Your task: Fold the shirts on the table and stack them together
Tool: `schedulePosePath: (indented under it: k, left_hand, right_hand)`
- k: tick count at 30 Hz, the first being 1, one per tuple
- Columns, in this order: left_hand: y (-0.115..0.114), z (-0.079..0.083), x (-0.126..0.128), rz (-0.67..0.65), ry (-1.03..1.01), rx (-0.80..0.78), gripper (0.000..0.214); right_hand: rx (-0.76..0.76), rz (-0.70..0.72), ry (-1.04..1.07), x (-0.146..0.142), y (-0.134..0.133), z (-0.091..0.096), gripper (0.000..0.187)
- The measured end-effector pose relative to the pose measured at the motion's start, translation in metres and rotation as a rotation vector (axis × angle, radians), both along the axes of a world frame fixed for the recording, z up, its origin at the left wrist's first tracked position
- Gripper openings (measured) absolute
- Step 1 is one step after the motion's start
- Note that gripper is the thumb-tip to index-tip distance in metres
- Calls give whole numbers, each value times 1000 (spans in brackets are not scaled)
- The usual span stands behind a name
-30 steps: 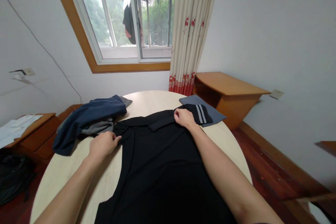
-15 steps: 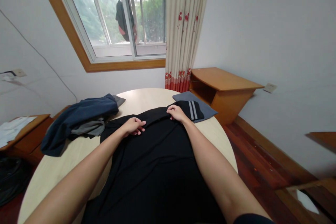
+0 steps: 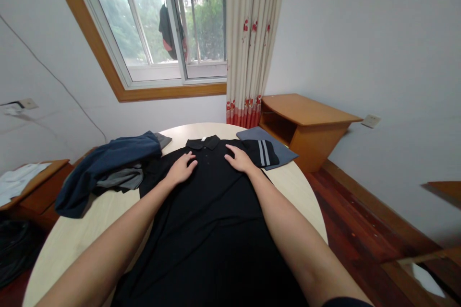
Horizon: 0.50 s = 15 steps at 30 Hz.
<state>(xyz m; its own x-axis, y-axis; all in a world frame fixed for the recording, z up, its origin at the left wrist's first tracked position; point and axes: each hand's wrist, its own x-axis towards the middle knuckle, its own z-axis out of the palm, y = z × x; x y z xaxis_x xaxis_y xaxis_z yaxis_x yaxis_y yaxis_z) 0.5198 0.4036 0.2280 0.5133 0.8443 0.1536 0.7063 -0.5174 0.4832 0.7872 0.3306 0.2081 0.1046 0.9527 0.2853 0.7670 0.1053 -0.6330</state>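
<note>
Black shirt [image 3: 212, 201], grey-striped sleeve.

Black shirt [image 3: 216, 196]: lower end cut off by bottom edge.
Collar label [image 3: 203, 139]: any print too small to tell.
Grey cloth [image 3: 124, 178]: partly hidden under navy cloth [image 3: 111, 156].
Worktop [image 3: 297, 189]: near side out of frame.
Black bag [image 3: 16, 252]: cut by left edge.
Window [image 3: 144, 24] and curtain [image 3: 248, 53]: tops cropped.

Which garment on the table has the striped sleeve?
The black polo shirt, spread out, collar showing: two light grey bands cross its sleeve at right. The crumpled navy garment at left and blue-grey cloth under that sleeve show no stripes.
</note>
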Motion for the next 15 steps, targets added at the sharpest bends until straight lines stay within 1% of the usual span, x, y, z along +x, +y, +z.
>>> schedulePosePath:
  k: [2, 5, 7, 10, 15]
  left_hand:
    - [-4, -9, 0, -12, 217, 10, 57]
    - [-2, -14, 2, 35, 391, 37, 70]
    - [5, -13, 2, 48, 441, 43, 75]
    - [21, -14, 2, 26, 469, 37, 79]
    - [45, -19, 3, 6, 462, 57, 82]
  right_hand:
    - [-85, -29, -180, -4, -3, 0, 54]
    - [-244, -80, -344, -8, -6, 0, 59]
    - [-302, -99, -395, -10, -5, -1, 63]
    - [-342, -135, -427, -10, 0, -3, 68]
    - [-399, -184, -458, -4, 20, -2, 72]
